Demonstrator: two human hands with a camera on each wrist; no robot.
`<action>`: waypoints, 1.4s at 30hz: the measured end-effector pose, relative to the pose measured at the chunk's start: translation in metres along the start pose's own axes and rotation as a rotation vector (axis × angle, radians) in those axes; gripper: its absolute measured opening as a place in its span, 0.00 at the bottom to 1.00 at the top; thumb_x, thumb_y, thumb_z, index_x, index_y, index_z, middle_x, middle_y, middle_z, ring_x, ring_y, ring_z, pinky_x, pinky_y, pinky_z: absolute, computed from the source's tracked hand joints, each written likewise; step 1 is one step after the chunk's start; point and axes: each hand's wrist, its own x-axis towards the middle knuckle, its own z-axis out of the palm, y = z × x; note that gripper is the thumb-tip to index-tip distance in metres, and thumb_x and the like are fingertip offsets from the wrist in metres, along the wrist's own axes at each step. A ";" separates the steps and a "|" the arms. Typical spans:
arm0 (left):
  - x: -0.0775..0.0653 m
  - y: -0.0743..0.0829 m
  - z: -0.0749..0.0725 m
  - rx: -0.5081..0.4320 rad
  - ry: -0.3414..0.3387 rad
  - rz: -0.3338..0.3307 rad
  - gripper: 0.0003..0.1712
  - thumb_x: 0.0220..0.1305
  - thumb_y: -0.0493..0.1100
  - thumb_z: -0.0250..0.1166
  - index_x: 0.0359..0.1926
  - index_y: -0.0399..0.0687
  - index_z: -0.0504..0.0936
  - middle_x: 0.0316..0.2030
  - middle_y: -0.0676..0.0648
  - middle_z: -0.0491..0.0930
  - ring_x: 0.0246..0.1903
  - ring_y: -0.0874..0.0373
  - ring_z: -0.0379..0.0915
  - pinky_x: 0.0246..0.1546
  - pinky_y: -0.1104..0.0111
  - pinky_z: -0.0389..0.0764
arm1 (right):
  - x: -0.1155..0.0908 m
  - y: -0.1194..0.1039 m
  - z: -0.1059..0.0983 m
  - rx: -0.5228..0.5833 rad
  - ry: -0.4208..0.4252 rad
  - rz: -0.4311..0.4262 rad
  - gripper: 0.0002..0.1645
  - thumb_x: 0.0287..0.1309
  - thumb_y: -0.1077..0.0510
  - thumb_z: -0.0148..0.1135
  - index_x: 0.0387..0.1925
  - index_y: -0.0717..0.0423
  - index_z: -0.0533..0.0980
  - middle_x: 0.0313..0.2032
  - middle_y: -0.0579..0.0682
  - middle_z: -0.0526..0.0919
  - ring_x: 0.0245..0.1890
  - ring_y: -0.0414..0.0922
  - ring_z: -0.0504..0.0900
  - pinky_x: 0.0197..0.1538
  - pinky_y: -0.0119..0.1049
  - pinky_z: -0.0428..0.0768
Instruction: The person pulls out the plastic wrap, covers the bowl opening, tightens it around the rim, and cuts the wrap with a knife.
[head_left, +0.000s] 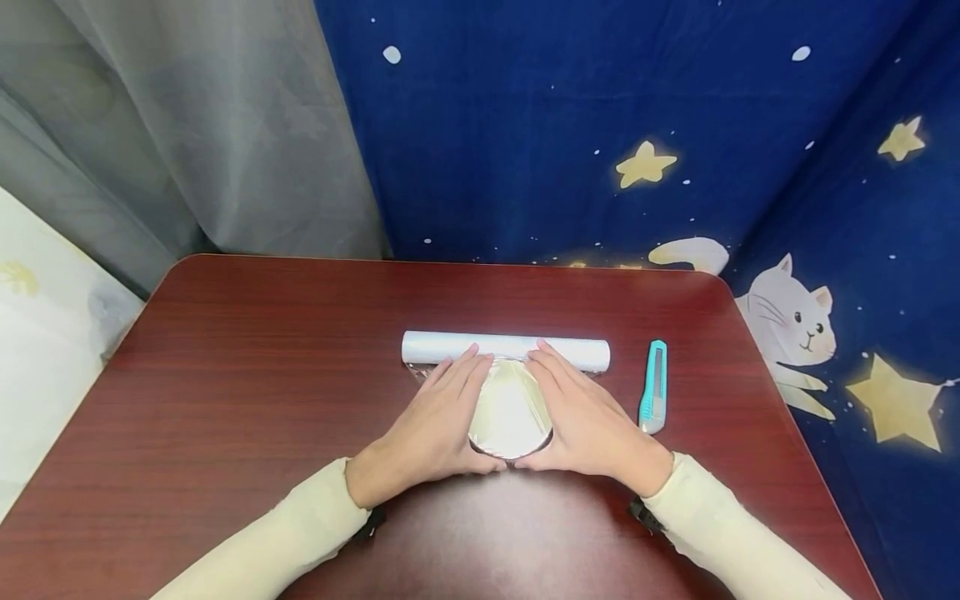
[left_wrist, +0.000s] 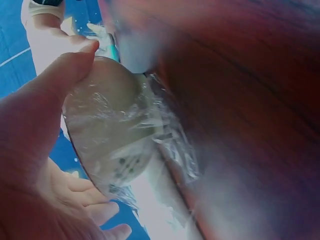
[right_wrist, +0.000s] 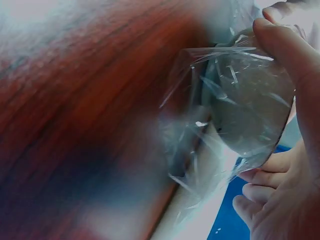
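Observation:
A bowl (head_left: 510, 408) stands upright on the table, with clear cling film (left_wrist: 165, 130) stretched over its top and hanging loosely down its side. My left hand (head_left: 442, 417) curves round the left of the rim, thumb at the near edge and fingers toward the far edge. Mirroring it, my right hand (head_left: 581, 417) holds the right side of the rim through the film, its thumb (right_wrist: 280, 45) against the near edge. Just beyond the bowl lies a white roll of cling film (head_left: 506, 346); my fingertips reach close to it. Dark marks show on the bowl's outer wall in the left wrist view.
A teal utility knife (head_left: 654, 387) lies on the table to the right of my right hand. The dark red wooden table (head_left: 262, 375) ends at a rounded far edge. Behind it hang a grey curtain (head_left: 247, 125) and a blue star-patterned curtain (head_left: 525, 125).

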 end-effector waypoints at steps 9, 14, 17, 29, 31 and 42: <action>-0.010 -0.004 0.001 -0.047 -0.015 -0.014 0.81 0.46 0.77 0.84 0.84 0.30 0.58 0.82 0.34 0.61 0.83 0.39 0.53 0.79 0.42 0.60 | -0.001 0.010 -0.007 0.052 -0.078 -0.038 0.85 0.37 0.17 0.83 0.84 0.62 0.61 0.83 0.58 0.64 0.86 0.56 0.54 0.79 0.57 0.66; -0.014 0.002 -0.004 -0.076 0.018 -0.018 0.80 0.50 0.78 0.81 0.84 0.29 0.57 0.83 0.33 0.60 0.82 0.39 0.56 0.78 0.41 0.64 | -0.001 0.021 -0.023 0.199 -0.120 0.002 0.75 0.51 0.23 0.81 0.87 0.54 0.58 0.86 0.54 0.58 0.87 0.53 0.51 0.77 0.64 0.66; -0.013 0.006 -0.006 -0.086 0.052 -0.025 0.78 0.52 0.76 0.82 0.83 0.28 0.58 0.81 0.32 0.62 0.79 0.38 0.61 0.76 0.42 0.68 | 0.001 0.031 -0.031 0.257 -0.124 0.036 0.58 0.69 0.31 0.72 0.87 0.49 0.60 0.86 0.50 0.57 0.87 0.51 0.50 0.77 0.65 0.66; -0.014 0.017 0.000 -0.114 0.085 -0.059 0.72 0.56 0.70 0.83 0.81 0.27 0.60 0.77 0.30 0.67 0.73 0.35 0.68 0.75 0.45 0.71 | 0.022 0.067 -0.025 0.099 -0.045 -0.058 0.34 0.80 0.54 0.65 0.80 0.57 0.71 0.79 0.56 0.72 0.82 0.58 0.63 0.79 0.60 0.65; -0.014 0.018 0.002 -0.117 0.091 -0.060 0.72 0.55 0.70 0.84 0.81 0.27 0.60 0.77 0.30 0.67 0.73 0.35 0.69 0.74 0.45 0.71 | 0.025 0.070 -0.024 0.088 -0.046 -0.066 0.33 0.79 0.55 0.66 0.79 0.58 0.72 0.77 0.58 0.74 0.80 0.58 0.67 0.78 0.59 0.67; -0.011 0.021 0.005 -0.033 0.130 -0.076 0.71 0.53 0.76 0.81 0.79 0.29 0.65 0.74 0.32 0.70 0.73 0.37 0.69 0.73 0.45 0.72 | 0.043 0.078 -0.025 0.085 -0.071 -0.057 0.26 0.80 0.55 0.65 0.73 0.56 0.79 0.65 0.53 0.84 0.64 0.54 0.82 0.66 0.56 0.80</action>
